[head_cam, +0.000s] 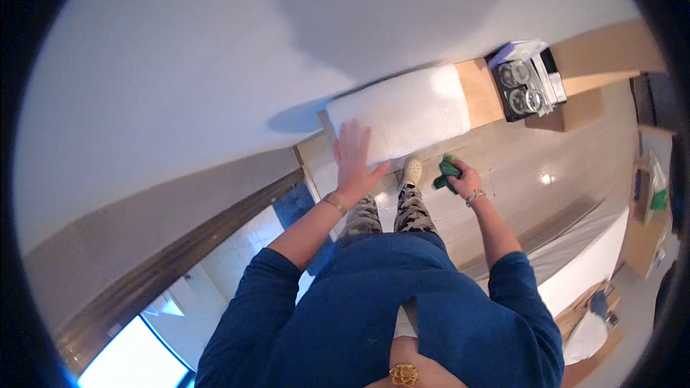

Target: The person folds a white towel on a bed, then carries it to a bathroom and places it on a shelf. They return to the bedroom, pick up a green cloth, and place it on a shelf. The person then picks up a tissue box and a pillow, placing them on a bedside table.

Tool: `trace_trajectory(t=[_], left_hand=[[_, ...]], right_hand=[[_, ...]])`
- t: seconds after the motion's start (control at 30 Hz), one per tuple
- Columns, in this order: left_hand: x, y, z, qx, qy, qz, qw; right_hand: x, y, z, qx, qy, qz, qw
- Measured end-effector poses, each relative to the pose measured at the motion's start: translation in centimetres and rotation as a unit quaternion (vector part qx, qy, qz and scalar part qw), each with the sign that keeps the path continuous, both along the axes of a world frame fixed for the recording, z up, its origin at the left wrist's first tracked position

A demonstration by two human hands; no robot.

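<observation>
My left hand point(354, 167) is spread with its fingers over the near left corner of a folded white towel point(409, 108); whether it presses on the cloth I cannot tell. The towel lies on a light wooden shelf or bench point(477, 94) against the wall. To the right, over the floor, my right hand point(467, 179) is closed on a crumpled green cloth point(447, 173), part of which hangs out past the fingers. The towel and the green cloth are apart.
At the shelf's right end stands a black tray point(512, 113) with clear round containers and packets. A bed or bench with a white cover point(587, 253) is at the lower right. A doorway with a dark wooden sill point(188, 248) lies at the left. My shoe point(412, 171) is below the towel.
</observation>
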State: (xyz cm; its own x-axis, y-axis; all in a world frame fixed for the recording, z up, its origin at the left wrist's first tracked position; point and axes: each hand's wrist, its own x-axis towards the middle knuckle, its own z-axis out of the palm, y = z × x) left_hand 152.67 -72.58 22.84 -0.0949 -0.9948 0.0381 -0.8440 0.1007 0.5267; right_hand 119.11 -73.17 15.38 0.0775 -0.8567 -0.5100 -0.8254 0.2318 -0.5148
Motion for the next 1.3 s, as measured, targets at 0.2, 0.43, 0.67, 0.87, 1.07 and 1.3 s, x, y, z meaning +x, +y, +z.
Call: trace_trajectory(t=[0.2,0.43,0.67,0.87,1.07,1.3], left_hand=[[2.7,-1.3,-3.4,0.196,0.508,0.252,0.8],[3.7,-7.1,-5.3,0.308,0.605,0.301,0.67],[4.0,-7.7,-5.8,0.311,0.598,0.27,0.688],[3.5,-5.8,-3.3,0.189,0.537,0.296,0.767],[0.6,-5.5,-1.1,-0.109,-0.03,-0.165,0.98],[-1.6,-8.7,-3.4,0.031,-0.178,-0.2,0.963]], right_hand=[[6.3,-3.2,1.7,0.054,-0.041,0.044,0.997],[13.9,-6.6,-0.4,0.02,-0.006,0.19,0.982],[15.8,-5.9,-1.6,-0.079,-0.104,0.084,0.988],[12.6,-3.1,0.1,0.073,0.004,-0.115,0.991],[9.1,-2.7,3.6,-0.021,0.107,-0.214,0.971],[6.5,-4.6,1.0,0.001,0.154,-0.103,0.983]])
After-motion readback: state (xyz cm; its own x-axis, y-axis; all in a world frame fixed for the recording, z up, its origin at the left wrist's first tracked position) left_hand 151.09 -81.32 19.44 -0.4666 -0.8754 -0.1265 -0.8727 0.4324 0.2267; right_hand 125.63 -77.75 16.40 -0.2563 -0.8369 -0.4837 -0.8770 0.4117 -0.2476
